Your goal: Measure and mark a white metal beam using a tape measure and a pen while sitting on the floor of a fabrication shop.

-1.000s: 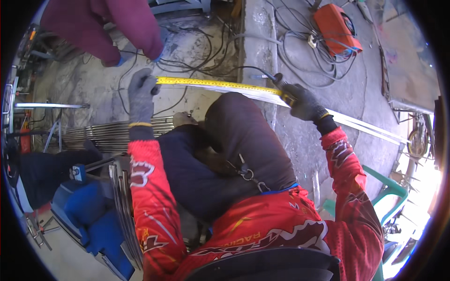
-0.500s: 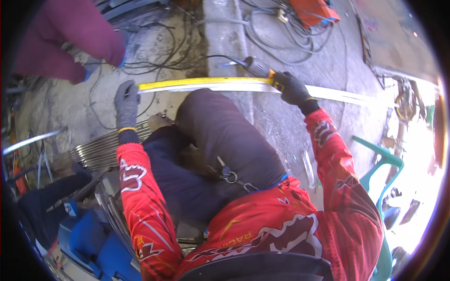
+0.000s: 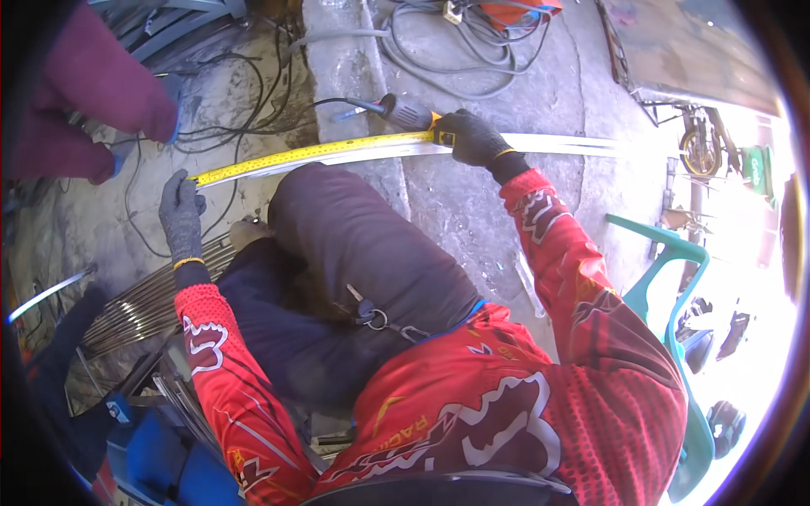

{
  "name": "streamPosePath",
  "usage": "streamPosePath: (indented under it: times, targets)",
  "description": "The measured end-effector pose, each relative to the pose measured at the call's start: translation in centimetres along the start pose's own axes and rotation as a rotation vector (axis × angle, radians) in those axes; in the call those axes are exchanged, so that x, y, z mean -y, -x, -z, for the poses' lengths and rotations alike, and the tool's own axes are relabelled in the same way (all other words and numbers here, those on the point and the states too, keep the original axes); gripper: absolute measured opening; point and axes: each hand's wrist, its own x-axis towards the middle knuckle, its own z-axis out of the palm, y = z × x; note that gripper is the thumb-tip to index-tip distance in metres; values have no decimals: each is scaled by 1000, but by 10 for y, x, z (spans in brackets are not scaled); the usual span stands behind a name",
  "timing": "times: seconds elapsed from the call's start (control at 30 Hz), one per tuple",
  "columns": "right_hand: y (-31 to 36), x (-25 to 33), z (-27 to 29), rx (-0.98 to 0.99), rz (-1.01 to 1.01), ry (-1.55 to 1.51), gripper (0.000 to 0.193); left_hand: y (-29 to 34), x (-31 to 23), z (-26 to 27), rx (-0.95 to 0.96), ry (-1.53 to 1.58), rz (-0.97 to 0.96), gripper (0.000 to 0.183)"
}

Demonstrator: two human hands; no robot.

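Observation:
A yellow tape measure blade [image 3: 312, 157] is stretched between my gloved hands, along a long pale metal bar [image 3: 548, 144]. My left hand [image 3: 181, 215] has its fingers closed at the blade's free end. My right hand [image 3: 477, 140] is closed round the tape measure's case [image 3: 443, 133], close above the bar. Beside the case, on its far left side, lies a corded grey power tool [image 3: 407, 111] with a bit of orange. My bent knee is just below the middle of the blade, and the bar partly hides behind the blade.
A person in maroon trousers [image 3: 110, 76] is at the upper left. Cables [image 3: 498, 72] coil on the concrete floor near an orange object [image 3: 523, 13]. Shiny metal tubes [image 3: 148, 295] lie left of my legs. A green plastic chair [image 3: 688, 253] stands at the right.
The view has swung, so most things sit further left. The blade slants more, its left end lower, and its marked face shows more. Both hands keep their hold on the tape measure.

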Motion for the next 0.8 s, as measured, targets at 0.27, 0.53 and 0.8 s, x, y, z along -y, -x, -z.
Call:
streamPosePath:
  times: [0.27,0.53,0.8]
  targets:
    - [-3,-1,-1,22,-59,6,47,4,2,-7,-83,-130,-70,35]
    - [-2,3,6,82,-103,0,51,5,6,-13,-133,-115,-108,32]
    - [-2,8,5,51,-117,-10,49,20,-9,-13,-246,-206,-209,39]
